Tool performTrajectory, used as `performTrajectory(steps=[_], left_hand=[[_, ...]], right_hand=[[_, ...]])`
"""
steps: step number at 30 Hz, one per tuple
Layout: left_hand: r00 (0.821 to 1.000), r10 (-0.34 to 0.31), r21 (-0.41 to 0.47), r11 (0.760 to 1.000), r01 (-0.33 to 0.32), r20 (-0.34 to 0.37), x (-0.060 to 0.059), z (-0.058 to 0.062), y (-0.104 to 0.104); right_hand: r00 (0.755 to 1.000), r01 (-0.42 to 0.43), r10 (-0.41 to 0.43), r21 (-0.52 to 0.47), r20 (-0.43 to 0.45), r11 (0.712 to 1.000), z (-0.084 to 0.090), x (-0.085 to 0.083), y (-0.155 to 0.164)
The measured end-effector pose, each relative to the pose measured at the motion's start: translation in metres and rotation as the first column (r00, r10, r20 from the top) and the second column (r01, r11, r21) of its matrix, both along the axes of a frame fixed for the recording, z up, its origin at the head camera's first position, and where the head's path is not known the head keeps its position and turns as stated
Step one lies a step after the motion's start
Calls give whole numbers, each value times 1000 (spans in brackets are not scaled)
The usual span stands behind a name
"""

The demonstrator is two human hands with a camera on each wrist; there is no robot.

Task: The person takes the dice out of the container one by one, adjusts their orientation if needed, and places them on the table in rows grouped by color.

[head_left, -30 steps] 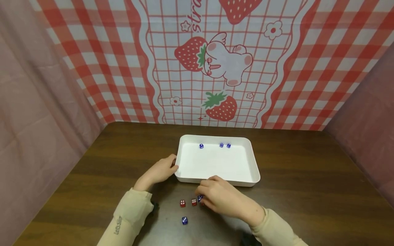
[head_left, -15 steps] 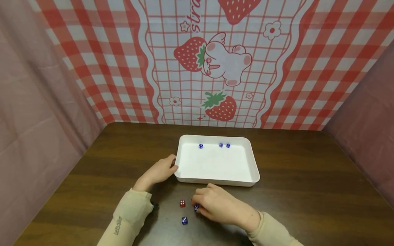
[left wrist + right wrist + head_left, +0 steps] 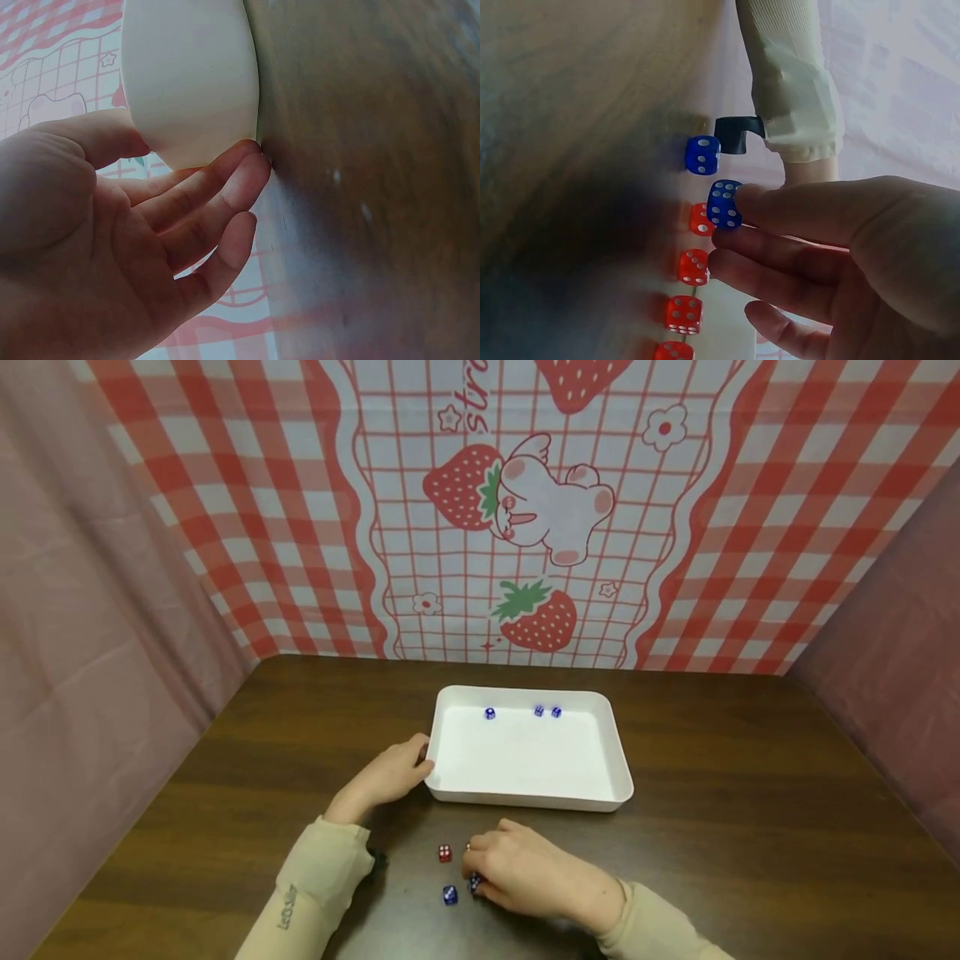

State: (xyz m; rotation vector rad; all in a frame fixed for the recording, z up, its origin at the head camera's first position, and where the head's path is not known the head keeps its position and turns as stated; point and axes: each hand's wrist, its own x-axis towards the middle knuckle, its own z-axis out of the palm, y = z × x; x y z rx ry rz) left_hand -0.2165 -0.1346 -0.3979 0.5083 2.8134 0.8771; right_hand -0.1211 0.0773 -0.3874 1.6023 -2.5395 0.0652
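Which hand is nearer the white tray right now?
Left. The left hand touches the white tray at its near left corner; the right hand is apart, pinching a blue die.

A tray is sitting mid-table, with three dice lying along its far wall. The left hand is resting against its left near corner. In front of the tray, the right hand is sitting beside loose dice.

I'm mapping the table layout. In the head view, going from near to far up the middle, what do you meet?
Loose blue die → red die → near rim of the white tray → three blue dice at the tray's far wall → strawberry backdrop.
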Motion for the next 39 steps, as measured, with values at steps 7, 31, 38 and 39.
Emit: performTrajectory(steps=[7,31,38,39], left_hand=[[1000,1,2,1000,-1,3,0,0,0],[1000,11,-1,1000,-11,9,-1,0,0],[1000,8,-4,1000,-8,3,-2,-1,0],[1000,7,-3,1000,-7,1,-2,-1,1]], right_hand=[[1000,3,-4,22,29,1000,-3,0,-1],[1000,-1,1,29,-4,1000,-4,1,-3],[1000,30,-30,-27,10,999,2,-3,2],[999,40,-40,-36,18,999,4,-4,4]])
